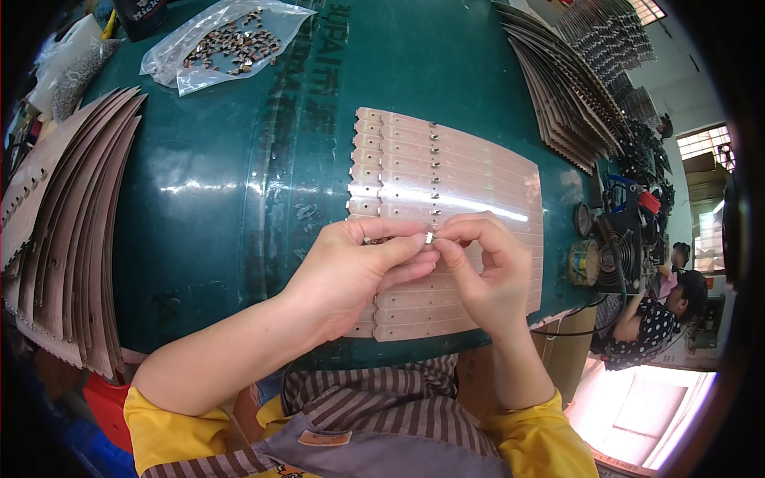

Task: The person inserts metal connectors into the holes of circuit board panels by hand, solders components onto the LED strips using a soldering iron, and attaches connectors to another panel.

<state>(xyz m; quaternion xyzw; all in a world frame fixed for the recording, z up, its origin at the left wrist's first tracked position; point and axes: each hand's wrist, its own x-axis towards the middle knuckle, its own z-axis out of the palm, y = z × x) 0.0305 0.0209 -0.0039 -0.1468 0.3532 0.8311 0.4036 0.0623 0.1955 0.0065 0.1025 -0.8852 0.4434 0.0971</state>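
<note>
Over a flat copper-pink panel of joined strips [486,171], my two hands meet. Between the fingertips of both hands sits a tiny silvery metal piece [429,237]. My right hand [498,275] pinches at it with thumb and forefinger. My left hand [343,267] is closed, its thumb and forefinger at the same piece; a few more small metal bits seem to lie in its curled fingers, mostly hidden. Along the panel runs a row of small dark metal pieces [434,165] standing at holes, one per strip above my hands. Lower strips show bare holes.
A clear plastic bag [179,60] with many small metal pieces [239,46] lies at the far left of the green table [199,239]. Stacked panels stand at the left [72,239] and far right [558,88]. A round tin [583,263] and a fan-like device [625,259] are at right; another person [649,327] sits beyond.
</note>
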